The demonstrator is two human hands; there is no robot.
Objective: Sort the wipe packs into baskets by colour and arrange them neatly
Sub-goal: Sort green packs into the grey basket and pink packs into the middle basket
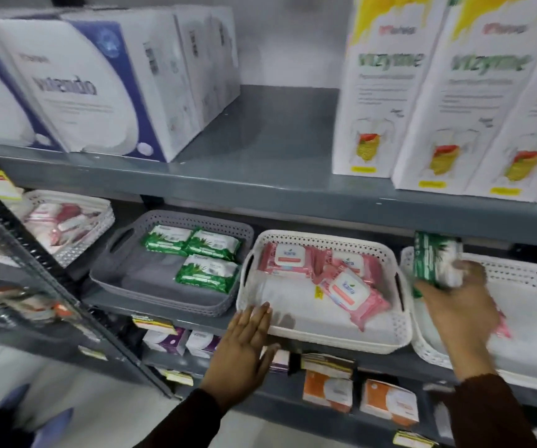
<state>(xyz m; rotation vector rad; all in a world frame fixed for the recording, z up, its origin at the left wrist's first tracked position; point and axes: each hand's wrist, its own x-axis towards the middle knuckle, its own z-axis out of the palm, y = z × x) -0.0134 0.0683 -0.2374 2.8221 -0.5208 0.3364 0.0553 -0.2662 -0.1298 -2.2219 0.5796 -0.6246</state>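
Nearest the camera, the left hand (247,337) lies flat and open, fingers spread, its tips on the front rim of the white basket (325,336), holding nothing. That basket sits mid-shelf and holds pink packs (351,291), loosely piled toward its back and right. To its left, the grey basket (121,279) holds three green packs (207,273) set along its back and right side, with its front left corner bare. Up at the right, the right hand (454,299) has its grip closed on a green pack (435,265), held on edge above the left rim of the right basket (535,286), where a bit of pink pack (503,328) shows behind the wrist. Judging by colour, the held pack belongs in the grey basket. To do this well, carry it across above the white basket without brushing the pink pile, turn it flat with the label up, and set it in the bare front part of the grey basket, square to the three already there. The left hand could steady the grey basket's front rim, since light baskets may slide on the shelf (176,313).
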